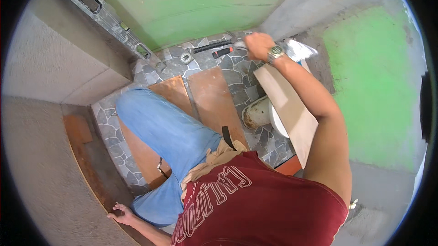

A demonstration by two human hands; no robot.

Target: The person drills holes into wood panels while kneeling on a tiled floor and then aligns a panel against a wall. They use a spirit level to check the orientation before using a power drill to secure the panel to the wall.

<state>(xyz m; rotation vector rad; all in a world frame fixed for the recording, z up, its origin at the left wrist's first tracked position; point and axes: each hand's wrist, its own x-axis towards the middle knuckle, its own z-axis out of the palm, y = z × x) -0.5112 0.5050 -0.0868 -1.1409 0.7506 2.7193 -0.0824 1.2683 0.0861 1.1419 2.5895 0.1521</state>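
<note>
At the far middle, my right hand (pixel 258 46), with a watch on its wrist, is closed at the grey metal end of a long tool with a black ribbed handle (pixel 212 47); the fingers hide its head. Just below that handle lies a smaller red and black handled tool (pixel 222 53). A round tape measure (pixel 186 58) sits to their left on the stone-patterned floor. At the lower left my left hand (pixel 120 214) holds no tool; its fingers are apart and rest against the edge of a low ledge (pixel 98 190).
A long spirit level (pixel 107 18) leans in the far left corner. Brown tiles (pixel 214 97) lie on the floor by my legs. Under my right arm, a beige plank-shaped piece (pixel 289 111) slants over a white round-rimmed object (pixel 276 120). A crumpled white bag (pixel 301 50) stands by the right wall.
</note>
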